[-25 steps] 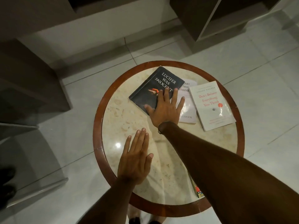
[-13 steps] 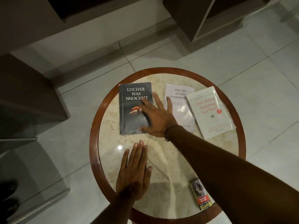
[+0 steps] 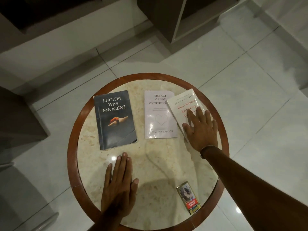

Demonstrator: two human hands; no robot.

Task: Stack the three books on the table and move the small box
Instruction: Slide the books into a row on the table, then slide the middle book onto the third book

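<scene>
Books are laid unstacked on the round marble table [image 3: 93, 164]: the dark book [image 3: 115, 120] at the left, the pale book [image 3: 158, 117] in the middle, and the white book [image 3: 181, 105] overlapping its right edge. The right hand [image 3: 200, 129] is pressed flat on the white book with fingers spread, probably to slide it. The left hand [image 3: 119, 187] is rested open on the marble, gripping nothing. The small box [image 3: 189, 197] is lying near the front rim. A tiled floor [image 3: 250, 80] is seen around.

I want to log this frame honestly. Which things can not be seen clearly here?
- Head view: the right hand covers the lower cover and part of the title of the white book.
- That book hides the right edge of the middle book.
- Print on the small box is too small to read.
</scene>
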